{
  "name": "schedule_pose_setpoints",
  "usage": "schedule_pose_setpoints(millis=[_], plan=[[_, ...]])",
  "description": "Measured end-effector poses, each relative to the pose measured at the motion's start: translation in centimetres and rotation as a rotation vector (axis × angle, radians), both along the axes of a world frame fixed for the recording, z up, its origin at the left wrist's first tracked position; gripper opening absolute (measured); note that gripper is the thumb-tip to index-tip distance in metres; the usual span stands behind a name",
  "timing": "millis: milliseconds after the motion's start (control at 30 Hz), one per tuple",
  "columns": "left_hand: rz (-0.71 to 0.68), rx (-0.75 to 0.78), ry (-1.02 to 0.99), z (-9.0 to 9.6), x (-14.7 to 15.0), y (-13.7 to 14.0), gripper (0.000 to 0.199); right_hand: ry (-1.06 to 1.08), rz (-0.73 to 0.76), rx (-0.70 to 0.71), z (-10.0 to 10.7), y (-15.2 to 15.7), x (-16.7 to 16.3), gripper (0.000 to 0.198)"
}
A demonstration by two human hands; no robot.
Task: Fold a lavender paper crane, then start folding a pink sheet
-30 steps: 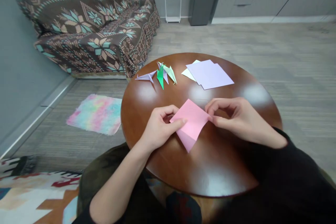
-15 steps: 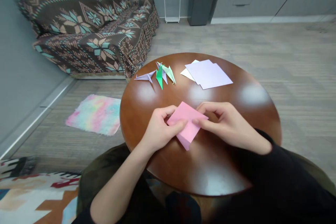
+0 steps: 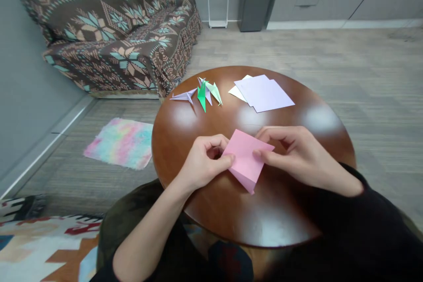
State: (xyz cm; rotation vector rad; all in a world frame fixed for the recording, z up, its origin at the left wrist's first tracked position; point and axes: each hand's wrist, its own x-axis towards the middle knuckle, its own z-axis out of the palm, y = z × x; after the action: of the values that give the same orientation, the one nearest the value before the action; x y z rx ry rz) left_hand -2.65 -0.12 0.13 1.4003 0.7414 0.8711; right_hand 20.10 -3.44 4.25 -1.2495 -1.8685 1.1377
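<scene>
A pink sheet of origami paper (image 3: 245, 155), folded into a diamond-like square with a flap at its lower edge, is held between both hands above the round table. My left hand (image 3: 208, 158) pinches its left corner, thumb on top and fingers curled behind. On the other side, my right hand (image 3: 291, 152) grips the right part, its thumb on the upper face and the fingertips hidden underneath. Beyond the hands, several folded paper cranes in green (image 3: 202, 96) and lilac (image 3: 185, 96) stand at the table's far left.
The brown round table (image 3: 178, 158) has a shiny top. Lilac paper sheets (image 3: 266, 93) overlap a pale sheet (image 3: 236, 93) at its far side. A patterned sofa (image 3: 109, 35) stands at the back left, with a fluffy pastel mat (image 3: 120, 143) on the floor nearer.
The pink paper has shifted to the right, along with my right hand. My left thumb now sits nearer the paper's left edge; more of its top face shows.
</scene>
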Motion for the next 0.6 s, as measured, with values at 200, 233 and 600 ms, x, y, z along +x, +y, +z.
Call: schedule_pose_setpoints(millis=[200,233,600], plan=[[0.009,0.029,-0.01,-0.3,-0.4,0.4,0.017,0.039,-0.023,-0.014,0.2,0.2,1.3,0.014],[0.02,0.041,0.0,-0.4,-0.6,0.6,0.016,0.04,-0.039,-0.009,0.3,0.2,1.7,0.016],[-0.077,0.203,-0.211,-1.1,-0.5,0.1,0.05,0.189,-0.166,-0.194,-0.1,1.2,1.7,0.028]])
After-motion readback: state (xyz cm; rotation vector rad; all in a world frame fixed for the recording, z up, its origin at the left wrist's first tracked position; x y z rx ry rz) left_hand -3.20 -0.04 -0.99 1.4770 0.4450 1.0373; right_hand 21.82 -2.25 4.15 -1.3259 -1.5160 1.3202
